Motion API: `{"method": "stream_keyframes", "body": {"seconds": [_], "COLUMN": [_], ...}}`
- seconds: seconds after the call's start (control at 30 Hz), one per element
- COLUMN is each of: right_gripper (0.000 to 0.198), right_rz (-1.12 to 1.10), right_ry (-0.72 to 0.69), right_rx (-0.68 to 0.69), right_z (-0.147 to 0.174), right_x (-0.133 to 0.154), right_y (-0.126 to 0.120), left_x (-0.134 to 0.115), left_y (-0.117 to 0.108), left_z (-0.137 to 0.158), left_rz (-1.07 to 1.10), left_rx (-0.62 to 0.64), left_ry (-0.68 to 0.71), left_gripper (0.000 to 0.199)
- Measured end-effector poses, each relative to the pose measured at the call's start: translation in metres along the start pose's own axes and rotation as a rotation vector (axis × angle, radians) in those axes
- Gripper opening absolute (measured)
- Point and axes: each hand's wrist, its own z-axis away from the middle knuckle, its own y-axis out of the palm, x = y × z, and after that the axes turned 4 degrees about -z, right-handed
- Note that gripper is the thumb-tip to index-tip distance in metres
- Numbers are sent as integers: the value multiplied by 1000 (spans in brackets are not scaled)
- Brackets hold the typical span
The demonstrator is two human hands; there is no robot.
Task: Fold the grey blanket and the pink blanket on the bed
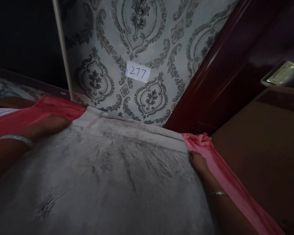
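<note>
A grey plush blanket (127, 182) with a paler smooth band (147, 132) along its far edge spreads across the view. At its far left corner, my left hand (55, 124) is closed on the grey edge, a pale bangle on the wrist. My right hand (198, 161) grips the right edge just below the band, and a thin bangle circles that wrist. Pink-red cloth (49, 104) shows beyond my left hand, and more pink cloth (225, 173) runs along the right side. The fingertips of both hands are mostly hidden by the fabric.
A patterned grey wall (149, 39) rises behind, bearing a paper label (138, 71) marked 277. A dark screen-like panel (24, 42) stands at upper left. At right are a dark red glossy post (205, 88), a brown surface (264, 147) and a gold-coloured fitting (283, 73).
</note>
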Motion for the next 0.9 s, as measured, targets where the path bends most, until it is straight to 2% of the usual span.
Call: {"method": "stream_keyframes", "body": {"seconds": [0.1,0.17,0.23,0.33,0.4,0.47,0.57,0.77,0.9], "right_gripper": [32,35,36,30,26,20,18,25,22], "right_rz": [55,15,-135,-288,-312,-329,-380,-460,-436], "right_ry": [-95,-217,-339,-510,-563,-602,-622,-561,-522], "right_rx": [-61,-93,-52,-14,-18,-12,9,-9,8], "right_z": [3,6,9,11,10,7,-2,-9,-7], "right_x": [40,78,120,172,191,198,195,190,196], "right_y": [-21,-29,-34,-31,-26,-20,-10,5,-1], "left_x": [-44,-94,-150,-218,-242,-250,-247,-241,-245], "left_y": [-12,-14,-12,-4,4,13,25,35,36], "left_z": [-6,-8,-7,-6,-7,-9,-13,-15,-15], "left_rz": [-131,-164,-83,15,62,91,100,111,59], "left_rx": [49,9,18,81,127,145,128,130,23], "left_ry": [166,338,500,552,565,564,481,449,462], "left_gripper": [39,44,44,49,52,52,51,50,43]}}
